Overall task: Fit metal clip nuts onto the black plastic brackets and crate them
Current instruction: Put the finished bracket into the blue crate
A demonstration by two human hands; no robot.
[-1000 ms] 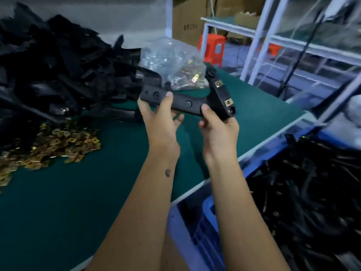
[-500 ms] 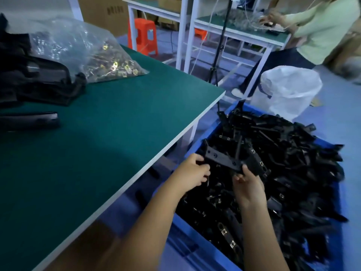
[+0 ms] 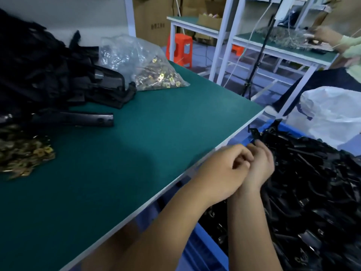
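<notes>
A blue crate (image 3: 204, 249) to the right of the table is heaped with black plastic brackets (image 3: 316, 184), some showing metal clip nuts. Both my hands hover at the crate's near-left edge. My left hand (image 3: 224, 169) is loosely curled with nothing in it and partly covers my right hand (image 3: 260, 163). The right hand's fingers bend toward a bracket end (image 3: 255, 133) sticking up from the heap; nothing shows in its grasp. On the green table (image 3: 148, 153) lie loose clip nuts (image 3: 23, 153), one long bracket (image 3: 78, 119) and a big pile of bare brackets (image 3: 39, 75).
A clear bag of clip nuts (image 3: 154, 73) leans against the bracket pile at the table's back. Beyond the crate sits a white sack (image 3: 336, 114). Another person (image 3: 349, 49) works at a far bench, with an orange stool (image 3: 179, 47) and a tripod between.
The bracket with fitted nuts went from above the table down into the crate and left my hands. Both hands have since drawn together at the crate's near edge.
</notes>
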